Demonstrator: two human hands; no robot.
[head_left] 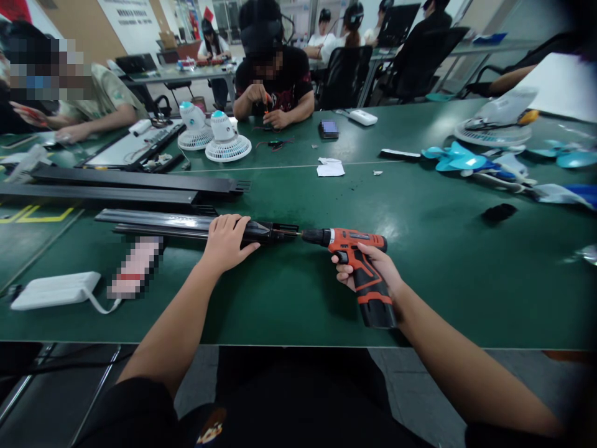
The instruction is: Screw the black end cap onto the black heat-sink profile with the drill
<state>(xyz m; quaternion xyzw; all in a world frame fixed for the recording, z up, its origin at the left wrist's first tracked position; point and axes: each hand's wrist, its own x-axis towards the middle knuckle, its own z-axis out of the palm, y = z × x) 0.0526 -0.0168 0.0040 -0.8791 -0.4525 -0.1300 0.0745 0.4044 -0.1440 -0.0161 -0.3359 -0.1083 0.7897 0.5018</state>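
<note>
Two bare hands work at a green tabletop (433, 274) in the head view. The right hand (387, 272) is wrapped around the grip of an orange-and-black cordless drill (358, 239); the left hand (227, 241) lies across a long, glossy black slatted housing (153, 219), though whether it clamps or only presses cannot be told. The housing lies left of the drill, its open end facing the chuck. Good work here probably calls for keeping bit and housing in one line, pushing evenly, squeezing the trigger lightly. Whether the small bit touches anything is hard to make out; the left fingers hide part of the housing.
</note>
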